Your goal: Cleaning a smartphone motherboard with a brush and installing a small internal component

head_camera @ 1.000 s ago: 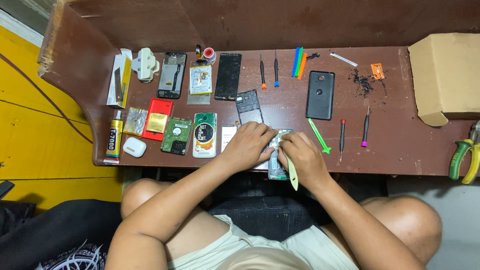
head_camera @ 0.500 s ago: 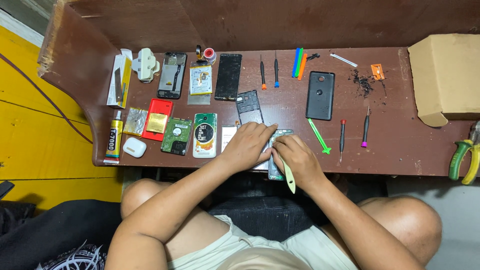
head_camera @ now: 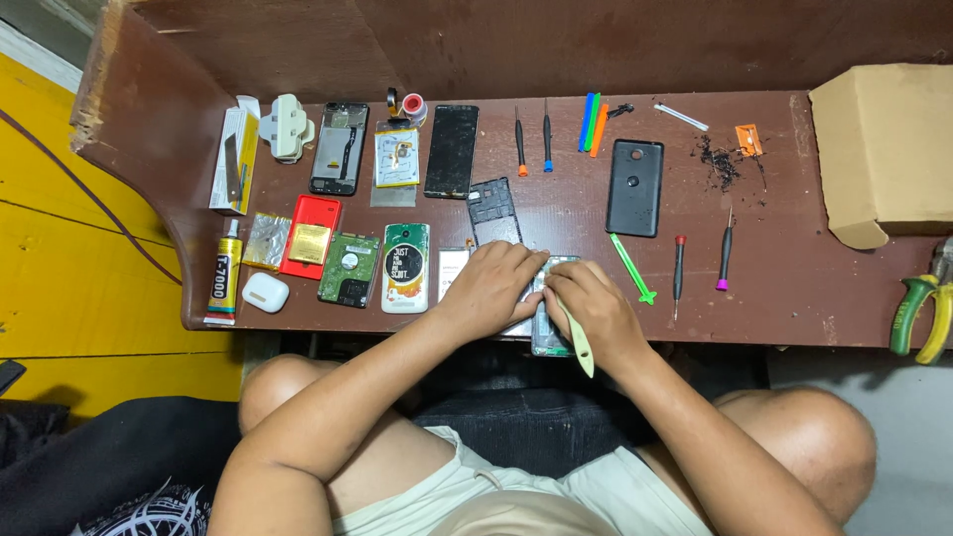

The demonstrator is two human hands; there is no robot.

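The right hand's fingers [head_camera: 581,298] pinch a pale flat plastic pry tool [head_camera: 576,335] against the edge of a thin, opened phone body with a greenish frame [head_camera: 549,320], which lies at the near edge of the brown wooden desk [head_camera: 794,288]. The left hand [head_camera: 493,288] presses flat on it, fingers spread. The phone looks light, stiff and fragile, best held by its side rails; both forearms angle inward from the lap.

Brown cardboard box [head_camera: 884,149] far right, dark screen [head_camera: 452,151] centre
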